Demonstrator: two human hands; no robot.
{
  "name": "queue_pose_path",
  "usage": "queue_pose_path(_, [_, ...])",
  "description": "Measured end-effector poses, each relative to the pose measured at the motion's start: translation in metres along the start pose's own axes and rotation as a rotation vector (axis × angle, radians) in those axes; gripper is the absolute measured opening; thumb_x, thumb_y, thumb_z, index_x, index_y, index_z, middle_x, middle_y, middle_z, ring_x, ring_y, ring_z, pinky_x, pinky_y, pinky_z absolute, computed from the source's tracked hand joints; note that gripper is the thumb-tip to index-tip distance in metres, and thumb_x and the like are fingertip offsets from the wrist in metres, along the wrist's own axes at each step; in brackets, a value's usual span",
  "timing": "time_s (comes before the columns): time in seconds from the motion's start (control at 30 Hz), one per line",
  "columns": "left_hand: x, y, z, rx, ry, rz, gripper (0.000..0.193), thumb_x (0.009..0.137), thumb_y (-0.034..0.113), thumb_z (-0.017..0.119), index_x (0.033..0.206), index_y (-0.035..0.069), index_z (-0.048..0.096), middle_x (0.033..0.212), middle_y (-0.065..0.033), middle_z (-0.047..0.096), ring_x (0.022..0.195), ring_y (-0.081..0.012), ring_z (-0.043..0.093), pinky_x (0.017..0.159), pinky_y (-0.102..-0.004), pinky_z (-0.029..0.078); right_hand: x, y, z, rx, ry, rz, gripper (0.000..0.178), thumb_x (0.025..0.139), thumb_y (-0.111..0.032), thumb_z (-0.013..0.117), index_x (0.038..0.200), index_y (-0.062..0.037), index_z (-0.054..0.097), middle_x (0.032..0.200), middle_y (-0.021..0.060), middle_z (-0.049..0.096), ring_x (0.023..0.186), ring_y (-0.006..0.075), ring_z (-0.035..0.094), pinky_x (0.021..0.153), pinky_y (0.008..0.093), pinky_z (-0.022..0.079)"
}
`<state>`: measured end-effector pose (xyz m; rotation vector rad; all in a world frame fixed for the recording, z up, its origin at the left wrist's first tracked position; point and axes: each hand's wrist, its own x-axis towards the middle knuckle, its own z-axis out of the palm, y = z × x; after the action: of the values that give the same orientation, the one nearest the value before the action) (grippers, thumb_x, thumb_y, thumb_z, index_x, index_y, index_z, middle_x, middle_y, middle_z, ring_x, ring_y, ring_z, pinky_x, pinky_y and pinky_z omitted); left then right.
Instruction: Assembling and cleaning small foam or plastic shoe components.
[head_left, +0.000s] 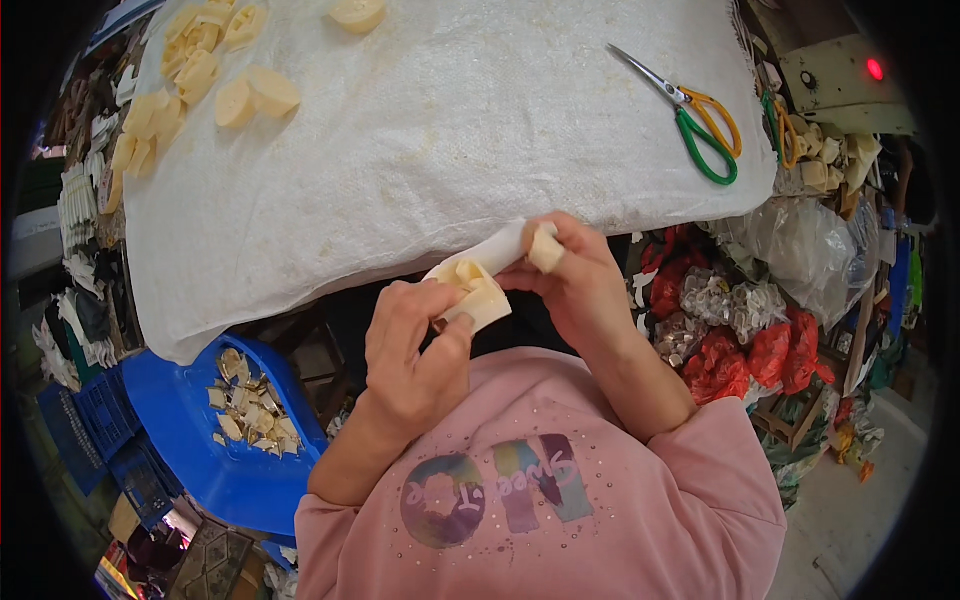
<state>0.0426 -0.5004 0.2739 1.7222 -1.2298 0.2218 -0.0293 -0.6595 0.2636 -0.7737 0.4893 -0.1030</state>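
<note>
Just past the front edge of the cloth-covered table, my left hand [412,330] is closed around a cream, hollow moulded piece [482,305] with thin inner walls. A smooth white strip [500,247] runs from behind this piece to my right hand [580,280], whose fingers are closed on its far end. A small cream cap-like bit [545,250] sits at the right fingertips; whether it is worn or held I cannot tell. Scissors [690,100] with one green and one orange handle lie on the table's right side, blades apart. Similar cream pieces [255,95] lie at the far left.
White woven cloth [430,130] covers the table. To the left below it, a blue plastic basin [215,480] holds cream scraps [250,405]. Red plastic bags [750,355] and clear bags [810,240] crowd the right, near a machine panel [840,85] with a lit red light.
</note>
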Motion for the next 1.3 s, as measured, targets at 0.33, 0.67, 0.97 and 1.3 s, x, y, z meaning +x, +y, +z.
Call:
queue_pose_path(0.33, [0.011,0.0,0.006,0.199,-0.114,-0.024,0.019,0.059,-0.004,0.06,0.072,0.0,0.047,0.084,-0.0165,0.053,0.061,-0.0249,0.046,0.049,-0.0325,0.036,-0.016,-0.002,0.002,-0.477,-0.118,-0.176,0.026,0.091,-0.007,0.048,0.112,0.0025,0.06,0.079,0.0046,0.062,0.07,0.0068,0.053,0.063,0.0221,0.044])
queue_pose_path(0.67, [0.013,-0.006,0.007,0.27,-0.193,-0.017,0.015,0.061,-0.001,0.059,0.069,0.001,0.047,0.082,-0.0152,0.054,0.062,-0.0248,0.048,0.05,-0.0342,0.037,-0.012,-0.012,0.006,-0.709,-0.178,-0.163,0.029,0.092,-0.017,0.045,0.106,0.0051,0.058,0.083,0.0092,0.064,0.073,0.012,0.06,0.068,0.0269,0.048])
queue_pose_path(0.97, [0.003,-0.013,0.017,-0.35,0.001,-0.086,0.026,0.059,-0.016,0.064,0.074,-0.001,0.049,0.085,-0.0149,0.057,0.073,-0.028,0.057,0.059,-0.0325,0.047,0.015,-0.022,-0.02,-0.379,-0.456,0.059,0.058,0.078,-0.014,0.072,0.127,0.0008,0.045,0.11,0.0192,0.06,0.101,0.0234,0.06,0.091,0.0355,0.048])
queue_pose_path(1.3, [0.009,-0.013,0.014,-0.177,-0.093,-0.01,0.023,0.065,-0.013,0.065,0.074,-0.001,0.047,0.084,-0.0156,0.058,0.07,-0.0273,0.057,0.059,-0.0328,0.047,0.021,-0.03,-0.015,-0.79,-0.518,-0.065,0.061,0.08,-0.013,0.07,0.132,-0.0044,0.041,0.104,0.0126,0.065,0.096,0.0155,0.061,0.08,0.03,0.052])
